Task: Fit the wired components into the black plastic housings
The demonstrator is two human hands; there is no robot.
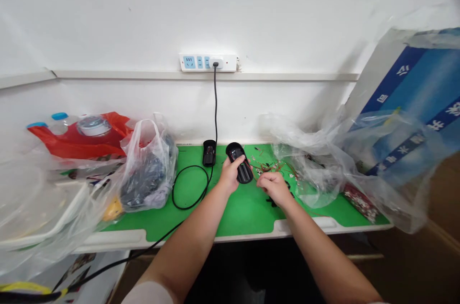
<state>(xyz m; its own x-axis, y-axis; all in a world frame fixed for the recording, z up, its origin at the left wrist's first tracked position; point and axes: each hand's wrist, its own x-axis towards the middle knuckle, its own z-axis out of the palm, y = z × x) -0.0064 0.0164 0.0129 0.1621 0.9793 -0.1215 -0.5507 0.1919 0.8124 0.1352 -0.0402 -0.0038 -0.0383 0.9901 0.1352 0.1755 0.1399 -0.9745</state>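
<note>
My left hand (230, 175) grips a black plastic casing (246, 173) with rounded ends and long hollows like battery slots. Its thumb lies across the casing's front, and the casing is tilted up off the green tabletop (237, 218). Just to the right, my right hand (275, 188) is closed in a pinch near the casing's lower edge; what sits between the fingertips is too small to make out. Behind that hand lies a loose heap of thin coloured wires with small metal pieces (269, 168). Small black parts (271, 202) are partly hidden under it. A similar black casing (209, 152) lies at the back.
A black cable (216, 107) drops from the wall power strip (230, 62) and coils on the table's left. Bags crowd the left: a white plastic bag (145, 174) and a red bag (89, 143). Clear plastic (319, 179) and a blue-and-white box (413, 98) stand right.
</note>
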